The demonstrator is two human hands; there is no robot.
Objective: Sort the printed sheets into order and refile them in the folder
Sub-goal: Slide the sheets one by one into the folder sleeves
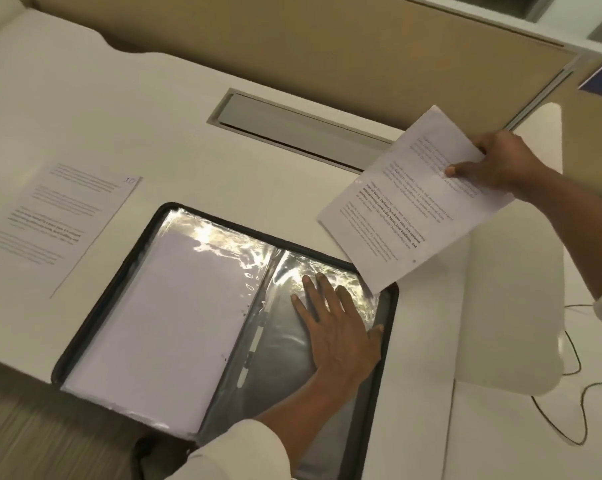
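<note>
The folder (112, 289) lies open on the worktop (154, 116), and its right-hand plastic sleeve (285, 341) is pressed flat by the left hand (334, 327), fingers straight and spread. A bundle of printed sheets (406, 216) is pinched by the right hand (500, 164) over the folder's far right corner, thumb on top. For a clean refile, the sleeve's mouth should be held open and the next page fed in square, its number checked first. One folder is seen, one loose sheet (60, 223) marked 10 to its left, and one held bundle, whose sheets cannot be counted.
</note>
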